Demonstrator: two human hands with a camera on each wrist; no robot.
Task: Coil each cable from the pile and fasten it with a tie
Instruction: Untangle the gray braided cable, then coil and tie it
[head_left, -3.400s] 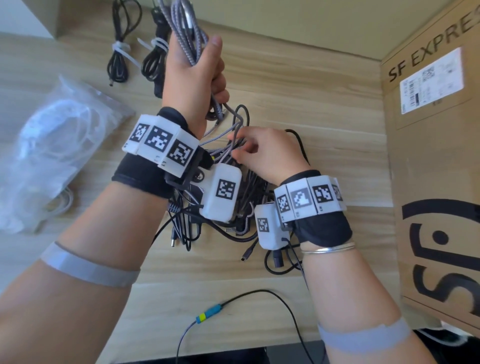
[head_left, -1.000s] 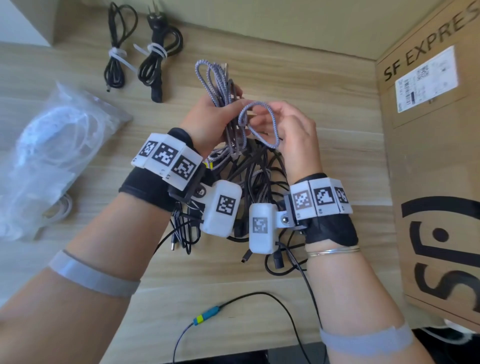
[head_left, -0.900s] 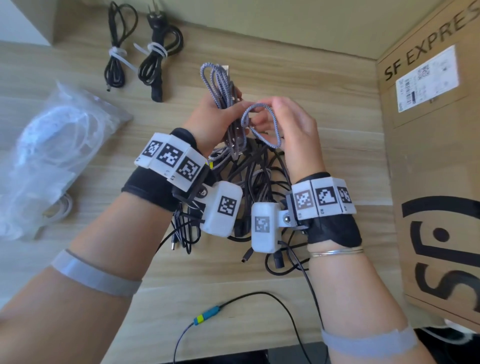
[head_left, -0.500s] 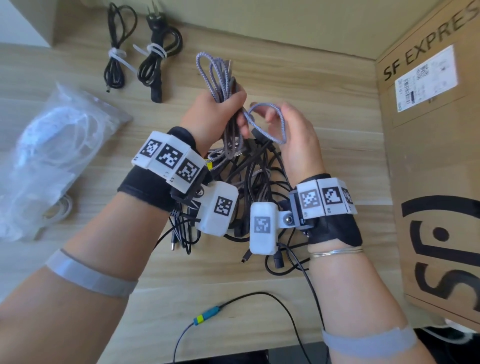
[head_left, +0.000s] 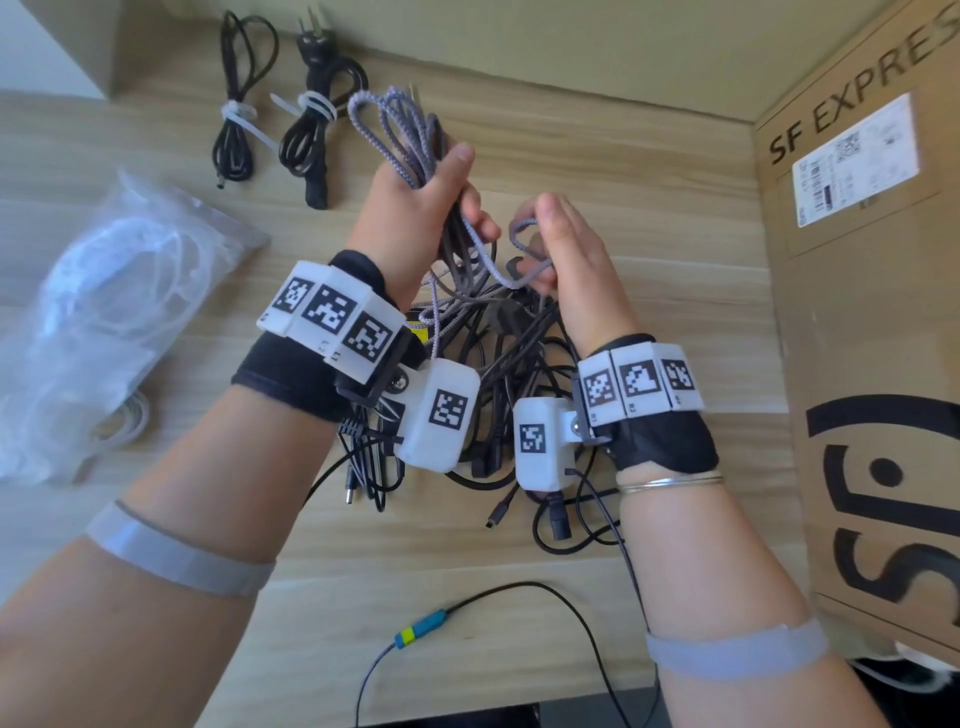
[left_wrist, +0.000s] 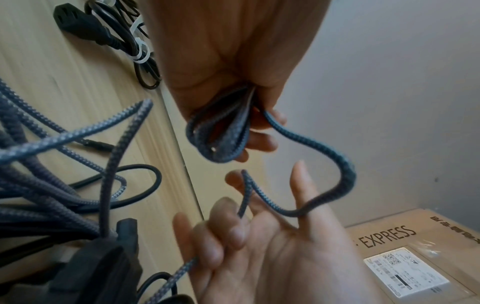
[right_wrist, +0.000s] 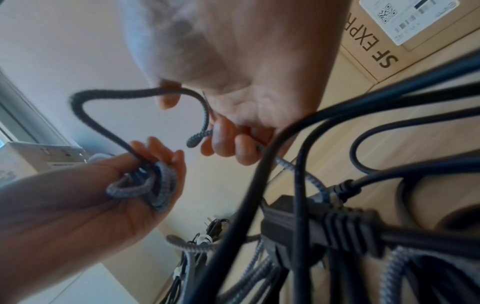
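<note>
A: L hand (head_left: 415, 208) is fisted round the folded loops of the braided cable (head_left: 395, 130), loops sticking up out of the fist, held up above the bench (head_left: 649, 218).

B: R hand (head_left: 566, 260)?

A: Curled round the next stretch of the same cable, fingers (left_wrist: 228, 236) closed on it, index straight w/ the strand draped over it. Short slack bend runs between the 2 hands. Rest of the cable drops into the pile (head_left: 493, 395) right under the wrists.

B: Risks?

A: Main one, the tail is threaded thru the black leads in that pile. Wrist view shows a black plug (right_wrist: 324, 230) and thick leads lying over the braided strands. If R hand pulls the next loop hard, likely it drags the plug or a lead up w/ it, or snags.

B: And the coil itself?

A: Loops in L fist look uneven. Loosen the fist to take a new turn and they prob spring apart. Braided cord looks stiff-ish.

B: Tie?

A: No loose tie in either hand. Bag of ties (head_left: 104, 322) sits well apart at L. Both hands are busy, so fetching one means a 1-hand hold on the coil, could unravel. Tied bundles (head_left: 306, 135) at the back edge are clear of all this.
</note>
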